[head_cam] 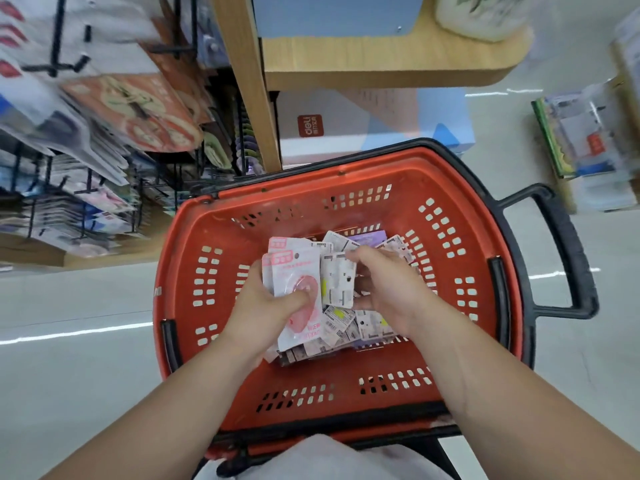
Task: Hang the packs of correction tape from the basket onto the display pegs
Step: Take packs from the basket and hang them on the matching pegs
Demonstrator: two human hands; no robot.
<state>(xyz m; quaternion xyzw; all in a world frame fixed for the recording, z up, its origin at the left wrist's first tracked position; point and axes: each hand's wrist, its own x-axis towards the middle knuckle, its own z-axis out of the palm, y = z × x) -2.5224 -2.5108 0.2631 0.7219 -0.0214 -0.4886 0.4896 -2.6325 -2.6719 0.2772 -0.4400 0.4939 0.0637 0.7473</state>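
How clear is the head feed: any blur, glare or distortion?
Head view: left hand, right hand and packs are fairly sharp; the peg display at left is motion-smeared; glare streaks cross the floor; the wide lens bows the basket.

Both bare forearms reach forward and down, converging from the lower corners.
The left hand (273, 304) grips a stack of pink packs (294, 268), its thumb pressed across the front and its fingers hidden behind. The right hand (389, 285), just beside it with its back turned up, holds a white pack (337, 282) at its right edge between curled fingers and thumb. Both wrists are roughly straight.
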